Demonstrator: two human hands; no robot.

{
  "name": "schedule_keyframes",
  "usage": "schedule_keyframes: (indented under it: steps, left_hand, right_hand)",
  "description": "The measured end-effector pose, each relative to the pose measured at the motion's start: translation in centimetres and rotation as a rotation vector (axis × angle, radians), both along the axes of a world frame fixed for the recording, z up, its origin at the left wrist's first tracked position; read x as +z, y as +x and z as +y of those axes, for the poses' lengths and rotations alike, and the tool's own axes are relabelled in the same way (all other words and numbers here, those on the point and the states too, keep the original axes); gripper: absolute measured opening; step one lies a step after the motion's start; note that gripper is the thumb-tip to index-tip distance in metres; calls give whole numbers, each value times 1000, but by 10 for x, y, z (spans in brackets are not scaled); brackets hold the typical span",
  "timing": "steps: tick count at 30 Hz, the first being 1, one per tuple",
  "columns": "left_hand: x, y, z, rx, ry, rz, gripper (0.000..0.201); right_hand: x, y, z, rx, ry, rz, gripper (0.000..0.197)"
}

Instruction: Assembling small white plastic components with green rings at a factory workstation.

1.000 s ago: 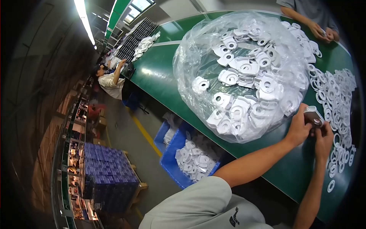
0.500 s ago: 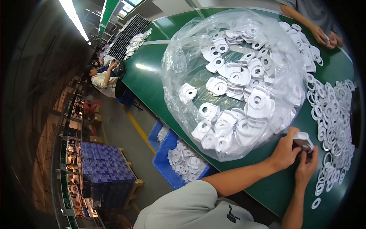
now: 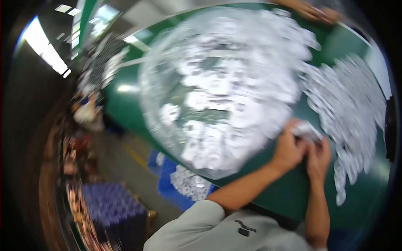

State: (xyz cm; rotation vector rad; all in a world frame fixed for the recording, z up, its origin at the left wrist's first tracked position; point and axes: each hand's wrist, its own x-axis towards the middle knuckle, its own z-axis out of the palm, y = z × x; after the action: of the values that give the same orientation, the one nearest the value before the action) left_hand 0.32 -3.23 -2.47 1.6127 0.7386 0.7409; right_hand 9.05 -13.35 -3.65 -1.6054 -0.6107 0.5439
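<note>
Between my two hands is a white plastic part (image 3: 307, 131), held above the green table (image 3: 274, 194); motion blur hides its details. My left hand (image 3: 290, 144) grips its left side, fingers closed. On the near right side, my right hand (image 3: 319, 158) is closed on the same part. Left of my hands lies a large clear plastic bag (image 3: 153, 100), with many white plastic parts with round holes (image 3: 215, 81) on it. Right of my hands spreads a heap of flat white rings (image 3: 349, 113).
Blue bins (image 3: 171, 173) with white parts stand below the table's left edge. Beyond them a purple-wrapped pallet stack (image 3: 111, 205) rests on the floor. Another person's hands (image 3: 316, 11) are at the far edge. Someone in a light top (image 3: 88, 113) is at the far left.
The whole view has swung and blurred, so the table and bag appear shifted left. Both hands still hold the white part, which now appears tilted differently.
</note>
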Motion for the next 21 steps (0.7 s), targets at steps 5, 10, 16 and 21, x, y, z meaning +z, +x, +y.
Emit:
schedule_keyframes:
  steps: [5, 10, 16, 21]
  left_hand:
    - [23, 5, 12, -166, -324, -292, 72]
    - [22, -2, 19, -291, -402, -311, 73]
    - [17, -8, 15, -307, -379, -356, 73]
    - [16, -6, 16, -291, -385, -339, 71]
  right_hand:
    - [28, 7, 12, 25, 155, 220, 35]
    - [34, 15, -4, 127, 228, 257, 30]
    - [35, 6, -8, 126, 252, 161, 30]
    - [39, 6, -10, 134, 173, 15, 30]
